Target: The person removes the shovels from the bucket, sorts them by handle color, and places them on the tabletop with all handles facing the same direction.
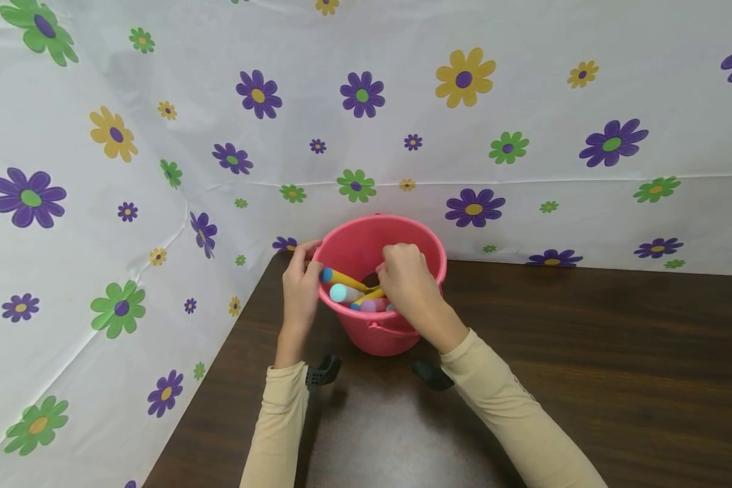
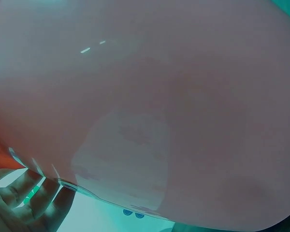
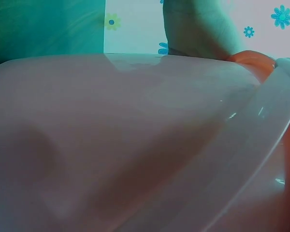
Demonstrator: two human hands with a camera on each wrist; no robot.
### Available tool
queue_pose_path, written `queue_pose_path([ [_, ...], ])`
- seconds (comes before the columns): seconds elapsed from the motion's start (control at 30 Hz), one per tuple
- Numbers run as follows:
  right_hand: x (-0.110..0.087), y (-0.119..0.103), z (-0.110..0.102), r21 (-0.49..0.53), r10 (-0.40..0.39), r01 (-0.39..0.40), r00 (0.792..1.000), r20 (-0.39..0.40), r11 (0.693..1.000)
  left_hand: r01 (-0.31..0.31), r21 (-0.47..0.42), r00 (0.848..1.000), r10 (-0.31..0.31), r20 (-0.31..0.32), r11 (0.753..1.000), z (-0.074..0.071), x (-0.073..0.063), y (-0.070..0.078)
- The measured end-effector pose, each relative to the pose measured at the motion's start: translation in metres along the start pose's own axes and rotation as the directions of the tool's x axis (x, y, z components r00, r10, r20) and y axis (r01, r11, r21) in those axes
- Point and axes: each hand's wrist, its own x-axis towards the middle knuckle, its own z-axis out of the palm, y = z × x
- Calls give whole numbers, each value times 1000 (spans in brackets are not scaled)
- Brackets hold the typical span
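A pink bucket (image 1: 381, 335) stands on the table near the wall cloth. My left hand (image 1: 301, 281) grips its left rim, thumb at the rim and fingers along the outer wall; in the left wrist view those fingers (image 2: 34, 195) lie against the bucket. My right hand (image 1: 410, 279) reaches over the near right rim into the bucket, knuckles up and fingers curled downward. What those fingers hold I cannot tell. Left of it, inside, lie a yellow stick with a blue end (image 1: 341, 278), a pale cylinder with a light-blue end (image 1: 344, 293) and a pinkish-purple rounded end (image 1: 375, 305).
The bucket's pink carrying handle (image 1: 396, 332) hangs down its front. A dark wood table (image 1: 585, 339) extends to the right and toward me. White flowered cloth (image 1: 524, 169) covers the walls behind and to the left. Black straps with camera mounts (image 1: 323, 371) sit at both wrists.
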Motion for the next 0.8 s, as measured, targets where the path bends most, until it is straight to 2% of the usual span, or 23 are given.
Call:
queue_pose_path([
  [0.23,-3,2,0,29,-22,23,999,-44,999,3,-1,1000,-3,3,1000,0,-1,1],
  [0.5,-7,3,2,29,-58,62,990,-129,998,-2,7,1000,2,-3,1000,1,0,3],
  [0.7,-12,5,4,78,-92,110,974,-206,991,-1,14,1000,1,-4,1000,1,1,3],
  [0.8,-14,6,5,102,-121,152,957,-264,983,2,14,1000,-2,-3,1000,1,1,2],
])
